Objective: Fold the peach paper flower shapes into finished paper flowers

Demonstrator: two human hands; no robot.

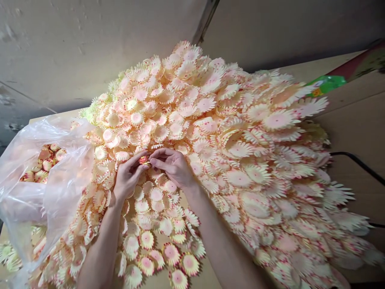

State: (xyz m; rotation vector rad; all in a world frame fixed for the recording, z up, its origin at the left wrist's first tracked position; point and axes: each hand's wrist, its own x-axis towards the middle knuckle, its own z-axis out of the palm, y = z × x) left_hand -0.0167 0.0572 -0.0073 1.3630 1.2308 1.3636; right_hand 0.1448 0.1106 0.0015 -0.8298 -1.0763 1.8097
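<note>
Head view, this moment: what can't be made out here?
In the head view:
- Small red-and-yellow piece: full shape hidden by fingers of the left hand and right hand.
- Plastic bag: how much it holds, veiled by crumpled film.
- Pile of petal-edged discs: lower layers hidden by upper ones.
- Black cable: cut off by the right edge.

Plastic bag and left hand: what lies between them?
Between the plastic bag and the left hand, the head view shows a band of overlapping pale flower-shaped pieces with reddish edges.
</note>
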